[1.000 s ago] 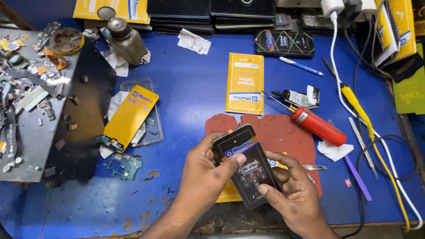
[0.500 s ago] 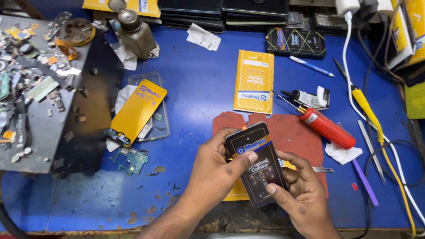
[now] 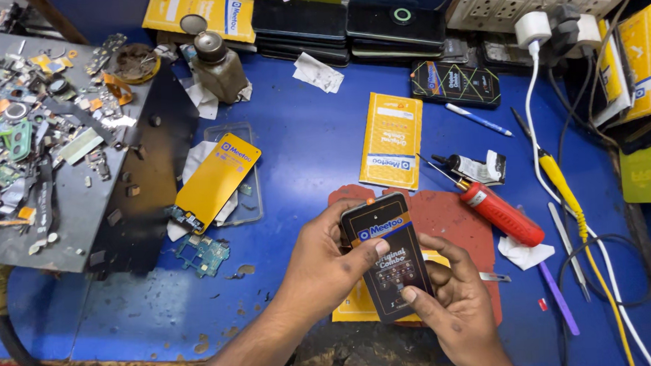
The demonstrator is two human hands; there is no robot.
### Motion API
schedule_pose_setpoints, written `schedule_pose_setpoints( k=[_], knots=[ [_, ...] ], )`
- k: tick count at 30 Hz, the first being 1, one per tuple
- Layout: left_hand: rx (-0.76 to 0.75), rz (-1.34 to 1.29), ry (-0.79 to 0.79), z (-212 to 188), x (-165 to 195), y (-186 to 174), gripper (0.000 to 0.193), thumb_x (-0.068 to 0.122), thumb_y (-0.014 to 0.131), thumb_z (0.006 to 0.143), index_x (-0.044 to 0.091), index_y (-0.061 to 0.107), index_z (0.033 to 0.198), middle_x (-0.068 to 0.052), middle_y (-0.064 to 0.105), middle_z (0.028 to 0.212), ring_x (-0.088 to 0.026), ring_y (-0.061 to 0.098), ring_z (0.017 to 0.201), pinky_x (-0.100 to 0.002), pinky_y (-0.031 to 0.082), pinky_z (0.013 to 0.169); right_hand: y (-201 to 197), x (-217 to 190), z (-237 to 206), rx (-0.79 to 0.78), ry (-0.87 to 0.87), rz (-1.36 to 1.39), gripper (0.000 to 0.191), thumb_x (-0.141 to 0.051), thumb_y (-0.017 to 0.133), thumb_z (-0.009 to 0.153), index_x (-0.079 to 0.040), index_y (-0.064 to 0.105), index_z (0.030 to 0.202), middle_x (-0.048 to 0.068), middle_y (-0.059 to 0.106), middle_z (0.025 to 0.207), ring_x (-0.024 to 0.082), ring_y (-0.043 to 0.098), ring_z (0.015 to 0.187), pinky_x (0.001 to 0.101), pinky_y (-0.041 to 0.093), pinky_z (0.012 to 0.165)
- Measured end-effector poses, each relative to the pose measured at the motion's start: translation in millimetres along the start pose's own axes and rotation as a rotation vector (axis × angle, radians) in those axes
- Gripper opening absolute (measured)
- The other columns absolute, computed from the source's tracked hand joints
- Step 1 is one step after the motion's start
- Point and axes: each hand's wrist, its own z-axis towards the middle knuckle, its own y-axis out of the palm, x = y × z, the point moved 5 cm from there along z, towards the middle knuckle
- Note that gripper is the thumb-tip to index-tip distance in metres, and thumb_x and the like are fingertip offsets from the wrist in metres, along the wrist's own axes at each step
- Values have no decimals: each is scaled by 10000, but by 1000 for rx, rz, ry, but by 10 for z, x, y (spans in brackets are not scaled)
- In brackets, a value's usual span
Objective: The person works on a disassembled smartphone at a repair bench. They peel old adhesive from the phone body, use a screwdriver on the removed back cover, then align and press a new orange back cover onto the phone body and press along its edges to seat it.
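Fingers of the left hand (image 3: 321, 266) and right hand (image 3: 456, 308) close around a black screen panel (image 3: 388, 254) with a blue-and-yellow label, over a red mat (image 3: 449, 215), near a red screwdriver (image 3: 500, 213) and a yellow packet (image 3: 391, 139) on the blue table (image 3: 310, 155).

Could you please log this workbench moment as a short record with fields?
Surface: blue worktable
Left hand: grips the black rectangular phone-part packet along its left edge, thumb on its face
Right hand: supports the packet from below right
Under the hands: red mat
Right of the packet: red-handled screwdriver
Far left: grey tray of scrap parts
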Motion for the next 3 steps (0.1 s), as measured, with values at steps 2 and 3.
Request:
schedule_pose_setpoints(
  k=[2,3],
  knots=[
    [-46,-105,65,29,54,28,447,40,732,880,-28,583,1296,-91,738,1090,-125,701,1008,-294,586,911,-51,5,18,-17,-47,20,815,117,649,904,-63,284,1609,222,732,1164,173,702,1015,284,567,817],
    [-72,-154,105,55,101,42,466,54,726,895,-30,564,1324,-98,728,1123,-131,695,1041,-304,584,940,-90,-11,33,-21,-75,36,874,119,661,929,-79,245,1673,234,738,1183,165,687,972,252,527,760]
  ],
)
